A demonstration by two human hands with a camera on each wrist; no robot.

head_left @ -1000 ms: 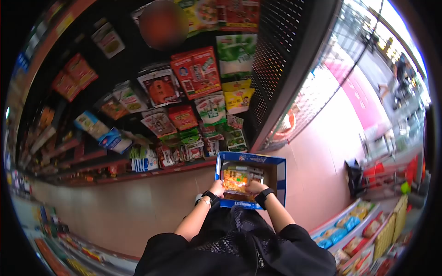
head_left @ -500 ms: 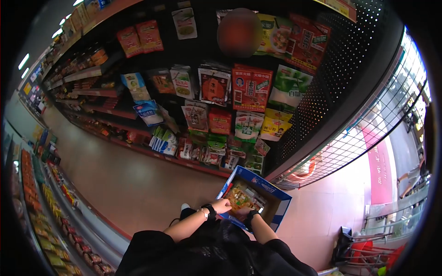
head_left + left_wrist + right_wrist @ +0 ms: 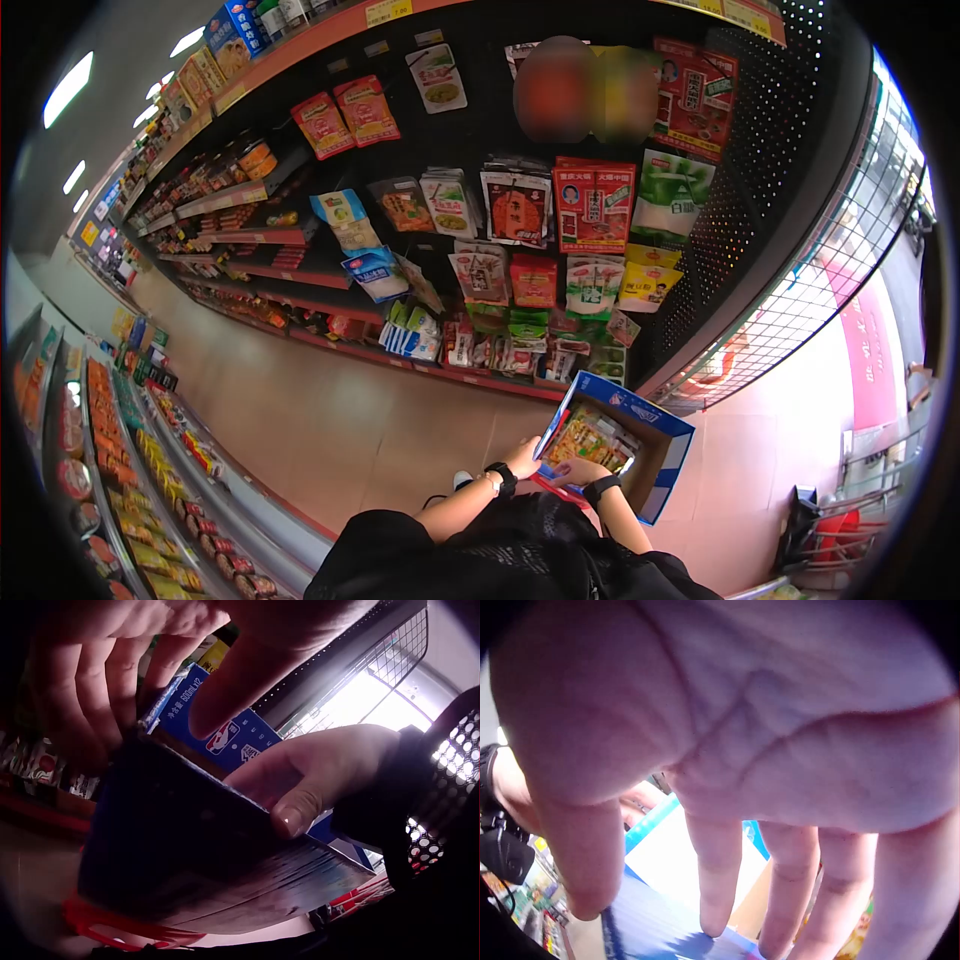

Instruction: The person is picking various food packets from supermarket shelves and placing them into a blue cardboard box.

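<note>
A blue open-topped cardboard box (image 3: 622,398) with packets of food (image 3: 592,440) inside sits before the person in the head view. My left hand (image 3: 522,458) grips its left wall; in the left wrist view the thumb of this hand (image 3: 247,652) is inside the rim and the fingers are outside the box (image 3: 172,832). My right hand (image 3: 584,472) lies over the near wall, its thumb outside and other fingers partly hidden within. Those fingers look nearly straight and spread in the right wrist view, where the hand (image 3: 727,750) is above the box (image 3: 649,915).
Hanging seasoning packets (image 3: 594,205) fill the dark rack ahead, beside a perforated end panel and wire mesh (image 3: 800,300). Shelves of packaged goods (image 3: 130,490) run along the left. A red object (image 3: 135,930) is below the box. Carts (image 3: 840,535) stand at right.
The head view has turned, so box and rack appear farther right. The box looks rotated. My right hand has moved from the packets to the near wall; my left stays at the box's left side.
</note>
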